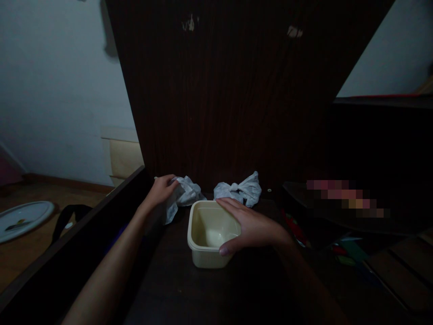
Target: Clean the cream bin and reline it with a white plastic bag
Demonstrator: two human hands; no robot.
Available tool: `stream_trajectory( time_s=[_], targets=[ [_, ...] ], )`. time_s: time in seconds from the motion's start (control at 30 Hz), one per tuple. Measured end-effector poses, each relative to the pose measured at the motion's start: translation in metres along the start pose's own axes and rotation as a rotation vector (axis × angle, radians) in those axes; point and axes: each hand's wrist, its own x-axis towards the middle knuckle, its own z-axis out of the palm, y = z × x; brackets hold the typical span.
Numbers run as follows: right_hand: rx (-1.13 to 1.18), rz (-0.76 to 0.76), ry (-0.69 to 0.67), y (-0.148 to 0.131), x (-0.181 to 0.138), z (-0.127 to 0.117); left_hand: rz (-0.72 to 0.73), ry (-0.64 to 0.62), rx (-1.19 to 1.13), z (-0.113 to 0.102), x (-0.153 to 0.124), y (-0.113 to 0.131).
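Note:
A cream plastic container (199,248) stands upright on the dark wooden surface in front of me; its inside looks bare. My right hand (252,225) grips its right side, with the thumb on the near rim and the fingers over the far rim. Farther back on the left, my left hand (163,192) has its fingers closed on a crumpled white plastic bag (187,192). Another white plastic bag (250,187), knotted, lies behind the container against the dark upright panel.
The dark wooden panel (219,99) rises behind the bags. A raised side board (101,212) borders the surface on the left. Beyond it, a white oval tray (37,207) lies on the floor. Dim clutter, including a green item (353,250), sits to the right.

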Motion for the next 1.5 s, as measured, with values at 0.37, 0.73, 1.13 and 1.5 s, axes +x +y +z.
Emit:
stream_trajectory(
  time_s=[0.37,0.73,1.13,1.5],
  targets=[
    [-0.031,0.059,0.027,0.002,-0.002,0.004,-0.183,0.239,-0.416,-0.011,-0.003,0.029],
    [-0.054,-0.248,0.525,-0.024,0.002,-0.011,-0.169,0.406,-0.749,-0.028,-0.007,0.056],
    [0.084,-0.254,0.539,-0.02,0.1,-0.013,-0.229,0.287,-1.309,-0.024,-0.013,0.084],
    [0.412,-0.168,0.918,-0.004,0.114,-0.015,-0.191,0.25,-1.21,-0.033,-0.017,0.085]
  ],
)
